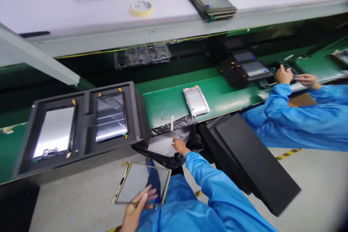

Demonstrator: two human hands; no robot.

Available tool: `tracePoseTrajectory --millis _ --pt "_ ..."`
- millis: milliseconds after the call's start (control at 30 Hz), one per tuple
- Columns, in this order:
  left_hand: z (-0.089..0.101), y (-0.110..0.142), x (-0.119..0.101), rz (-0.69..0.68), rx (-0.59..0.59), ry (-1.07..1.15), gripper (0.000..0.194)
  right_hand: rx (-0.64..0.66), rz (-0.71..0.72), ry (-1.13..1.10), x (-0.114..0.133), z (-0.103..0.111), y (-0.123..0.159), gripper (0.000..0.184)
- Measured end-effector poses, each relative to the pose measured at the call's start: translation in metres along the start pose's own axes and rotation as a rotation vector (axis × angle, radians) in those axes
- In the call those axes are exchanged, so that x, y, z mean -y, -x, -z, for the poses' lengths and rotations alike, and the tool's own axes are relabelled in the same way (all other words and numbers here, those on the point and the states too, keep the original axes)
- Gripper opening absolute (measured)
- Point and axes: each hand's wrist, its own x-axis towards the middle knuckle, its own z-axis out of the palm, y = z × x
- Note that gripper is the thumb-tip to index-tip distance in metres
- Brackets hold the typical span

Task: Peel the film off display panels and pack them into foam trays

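My left hand [137, 206] grips the lower edge of a clear glass touch panel [132, 181], thumb on one face and fingers behind. The panel has dark, gold-edged borders and an orange tab at its top left corner. I see the floor and a leg through it. My right hand [179, 146] is over the mouth of a black plastic bag [168, 159] hanging at the bench edge, its fingers slightly apart. Pale clear film [162, 144] lies inside the bag. Beyond the bag, a white-backed screen panel [196, 100] rests on the green bench [163, 96].
On the left, a stacked black foam tray [88, 141] holds two screens [56, 130]. Black foam sheets [252, 156] lean at right. A co-worker's hands [285, 75] work near stacked screens [244, 67]. The upper shelf [168, 7] bears tape [140, 8] and a panel stack [212, 3].
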Motion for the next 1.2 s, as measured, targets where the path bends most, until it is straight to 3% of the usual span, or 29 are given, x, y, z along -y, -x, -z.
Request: tracePoseTrajectory --millis 67,133,233,400,467,600,667,800,900,967,1067,1200 --pt "-0.007 0.001 -0.019 -0.071 0.063 -0.03 0.075 -0.022 0.055 -0.073 0.0 0.01 0.022 0.074" --pt "-0.011 0.004 -0.034 -0.127 0.091 -0.051 0.075 -0.05 0.083 -0.236 0.001 0.02 0.038 0.079" --pt "-0.008 0.011 -0.05 -0.178 0.104 -0.065 0.075 -0.136 0.0 -0.459 0.004 0.033 0.054 0.067" --pt "0.01 0.022 -0.063 -0.241 0.088 -0.074 0.069 -0.227 -0.147 -0.609 0.025 0.053 0.087 0.044" --pt "0.011 0.024 -0.069 -0.266 0.084 -0.07 0.068 -0.176 -0.054 -0.727 0.041 0.063 0.114 0.048" --pt "-0.014 0.027 -0.096 -0.347 0.171 -0.081 0.06 -0.012 0.439 -1.038 0.072 0.093 0.185 0.053" --pt "-0.034 0.028 -0.117 -0.386 0.262 -0.115 0.055 -0.098 0.582 -0.993 0.081 0.111 0.216 0.055" --pt "-0.076 0.032 -0.157 -0.426 0.454 -0.084 0.067 -0.396 0.578 -0.915 0.078 0.156 0.248 0.051" --pt "-0.096 0.032 -0.172 -0.51 0.51 -0.026 0.077 -0.656 0.531 -0.951 0.057 0.217 0.252 0.051" --pt "-0.104 0.027 -0.171 -0.54 0.469 -0.033 0.071 -0.892 0.522 -0.926 0.039 0.28 0.249 0.053" --pt "-0.105 0.016 -0.156 -0.511 0.332 -0.054 0.068 -1.174 0.555 -0.821 0.016 0.399 0.232 0.05" --pt "-0.096 0.002 -0.125 -0.406 0.144 0.013 0.073 -1.332 0.493 -0.63 0.004 0.558 0.182 0.035"
